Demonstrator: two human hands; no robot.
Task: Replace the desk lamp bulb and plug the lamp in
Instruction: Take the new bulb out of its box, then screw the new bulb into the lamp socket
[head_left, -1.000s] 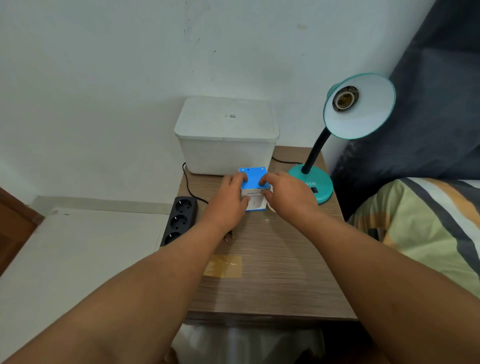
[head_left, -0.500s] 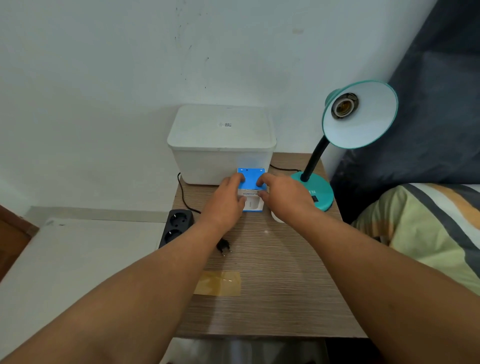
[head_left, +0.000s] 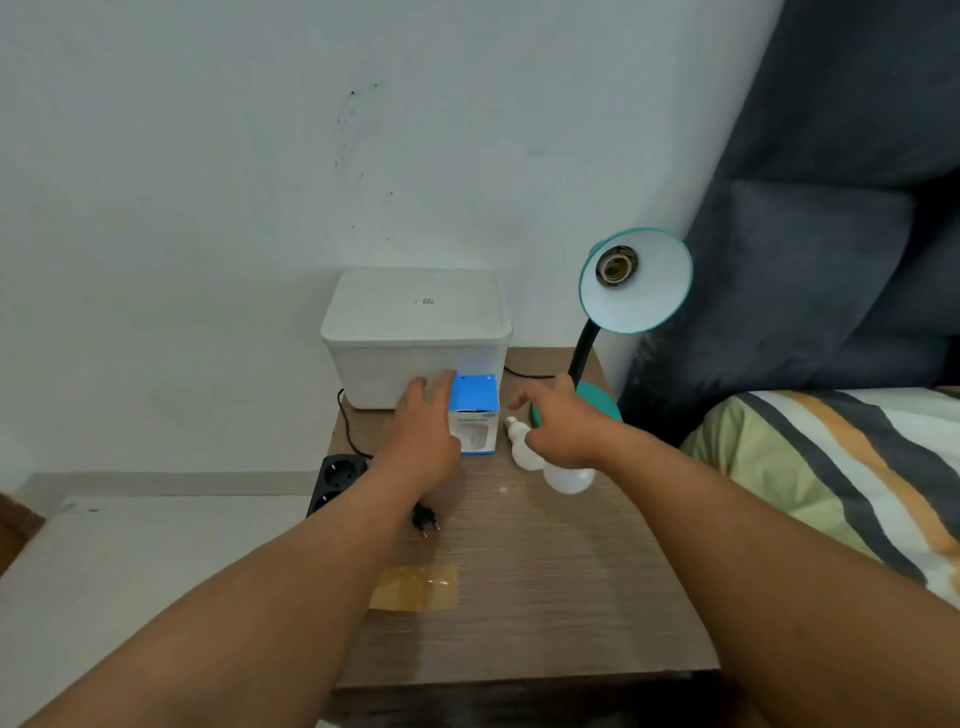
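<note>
Pale plaster wall backs a small wood-grain bedside table (head_left: 545, 597), with a striped bed cover to the right. At the table's rear stands a lidded white plastic storage bin (head_left: 415, 332), and just in front of it a small blue-and-white cardboard box (head_left: 474, 415). The left hand (head_left: 423, 434) rests against the box's left face, fingers extended and loosely together, steadying it rather than pinching it. The right hand (head_left: 563, 426) hovers apart from the box, fingers half curled and empty, directly above two white bulbs: a smaller white pear-shaped bulb (head_left: 519, 441) lying with its screw cap toward the box, and a larger round white bulb (head_left: 569, 478) partly hidden under the wrist. Which of them is the fresh one cannot be told from here.

The teal gooseneck desk lamp (head_left: 636, 283) stands at the back right corner, its shade tilted toward the camera and its brass socket bare. Its black two-pin plug (head_left: 425, 519) lies loose on the wood, near the black power strip (head_left: 337, 480) at the table's left edge.

The step in hand looks like taking up a bulb for the socket. It should go best if the right hand closes around the glass body, not the cap, while the left moves off the box to hold the shade steady. The thread wants to start square and turn gently; plugging in should wait until the bulb is seated.
</note>
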